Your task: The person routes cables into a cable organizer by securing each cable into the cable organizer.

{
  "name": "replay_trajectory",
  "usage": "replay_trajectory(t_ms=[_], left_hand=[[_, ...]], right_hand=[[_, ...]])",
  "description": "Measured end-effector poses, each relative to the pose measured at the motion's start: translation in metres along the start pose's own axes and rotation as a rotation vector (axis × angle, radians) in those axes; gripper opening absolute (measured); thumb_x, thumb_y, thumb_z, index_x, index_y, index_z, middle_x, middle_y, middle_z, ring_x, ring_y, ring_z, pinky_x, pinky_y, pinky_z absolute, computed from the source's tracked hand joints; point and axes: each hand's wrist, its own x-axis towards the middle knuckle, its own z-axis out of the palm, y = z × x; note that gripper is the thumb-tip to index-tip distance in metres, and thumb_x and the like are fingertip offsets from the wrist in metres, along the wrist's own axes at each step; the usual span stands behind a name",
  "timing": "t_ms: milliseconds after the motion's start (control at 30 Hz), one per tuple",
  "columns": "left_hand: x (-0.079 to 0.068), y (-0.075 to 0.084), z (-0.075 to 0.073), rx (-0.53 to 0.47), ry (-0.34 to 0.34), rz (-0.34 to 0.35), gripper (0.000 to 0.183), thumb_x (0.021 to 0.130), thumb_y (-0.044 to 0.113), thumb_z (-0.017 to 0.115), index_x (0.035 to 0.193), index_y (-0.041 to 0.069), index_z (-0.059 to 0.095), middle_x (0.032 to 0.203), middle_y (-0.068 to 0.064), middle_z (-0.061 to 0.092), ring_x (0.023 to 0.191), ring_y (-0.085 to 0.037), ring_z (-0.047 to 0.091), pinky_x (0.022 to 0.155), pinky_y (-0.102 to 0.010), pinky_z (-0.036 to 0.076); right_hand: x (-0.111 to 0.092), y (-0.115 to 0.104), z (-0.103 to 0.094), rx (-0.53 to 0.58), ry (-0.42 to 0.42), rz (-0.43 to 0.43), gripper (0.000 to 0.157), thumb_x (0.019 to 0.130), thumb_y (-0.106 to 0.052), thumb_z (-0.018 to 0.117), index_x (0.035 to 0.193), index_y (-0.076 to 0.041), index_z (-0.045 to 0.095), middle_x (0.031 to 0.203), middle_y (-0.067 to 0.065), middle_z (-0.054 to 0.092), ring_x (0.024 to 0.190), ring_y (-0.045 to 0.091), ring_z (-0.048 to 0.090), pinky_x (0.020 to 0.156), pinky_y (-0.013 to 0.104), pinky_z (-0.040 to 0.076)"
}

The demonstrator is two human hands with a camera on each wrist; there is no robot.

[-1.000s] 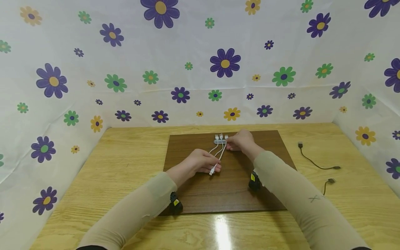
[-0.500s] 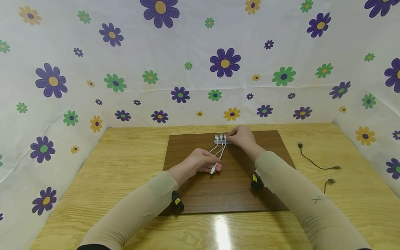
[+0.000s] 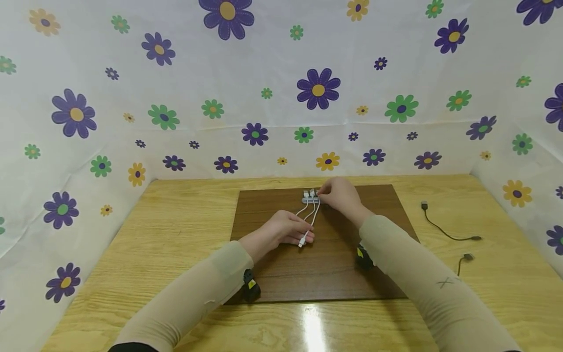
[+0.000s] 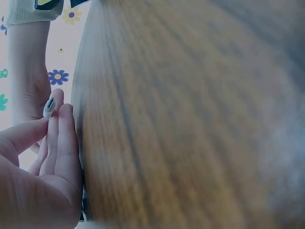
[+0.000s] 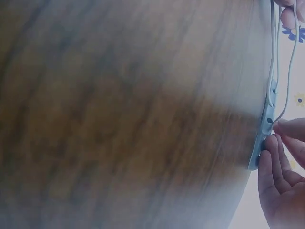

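A grey-blue cable clip strip lies near the far edge of a dark brown board. White USB cables run from it, two of their plugs showing beyond the strip. My left hand pinches the near end of a white cable, its small connector poking out past the fingertips. At the strip's right end, my right hand pinches the same cable close to its far plug, which the fingers mostly cover. In the right wrist view, those fingertips are right at the strip's slots.
Right of the board, a short black USB cable lies on the light wooden table. Nearer, another dark cable is partly hidden by the right sleeve. A flower-printed white sheet stands behind and at both sides.
My right hand has shifted up and slightly left, from beside the strip onto the cable near its far plug. My left hand keeps its pinch almost in place.
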Motion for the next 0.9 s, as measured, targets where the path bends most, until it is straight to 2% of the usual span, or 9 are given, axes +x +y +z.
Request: replay_trajectory(t_ms=[100,200,500,900], left_hand=[[0.0001,-0.0006,-0.0001,0.0,-0.005,-0.003,0.028,0.105,0.005,0.063,0.124,-0.013,0.072,0.076,0.0,0.078,0.064,-0.004,0.073,0.06,-0.019,0.059],[0.0001,-0.0009,-0.0004,0.001,-0.009,-0.005,0.028,0.105,0.005,0.063,0.124,-0.013,0.072,0.076,0.0,0.078,0.065,-0.004,0.074,0.061,-0.019,0.059],[0.0,-0.0011,-0.0016,-0.008,-0.012,-0.009,0.028,0.105,0.005,0.062,0.124,-0.014,0.071,0.083,-0.005,0.079,0.069,-0.007,0.074,0.068,-0.023,0.063],[-0.0048,-0.0014,-0.0034,-0.01,-0.02,-0.005,0.028,0.107,0.007,0.061,0.123,-0.014,0.071,0.077,-0.001,0.076,0.068,-0.007,0.074,0.067,-0.022,0.063]], right_hand=[[-0.0008,-0.0008,-0.0011,0.013,-0.013,0.012,0.016,0.099,-0.019,0.075,0.104,-0.006,0.083,0.108,0.011,0.082,0.088,0.022,0.065,0.078,0.031,0.053],[-0.0009,-0.0007,-0.0027,0.027,-0.016,0.02,0.014,0.098,-0.018,0.078,0.102,-0.006,0.083,0.107,0.011,0.082,0.087,0.022,0.065,0.077,0.03,0.052],[0.0019,0.0017,-0.001,0.021,-0.009,0.013,0.012,0.095,-0.014,0.079,0.1,-0.005,0.085,0.109,0.012,0.082,0.098,0.025,0.067,0.093,0.04,0.055],[0.0001,-0.0022,-0.0029,0.019,-0.026,0.006,0.013,0.094,-0.013,0.08,0.101,-0.002,0.084,0.105,0.013,0.082,0.089,0.022,0.064,0.083,0.033,0.052]])
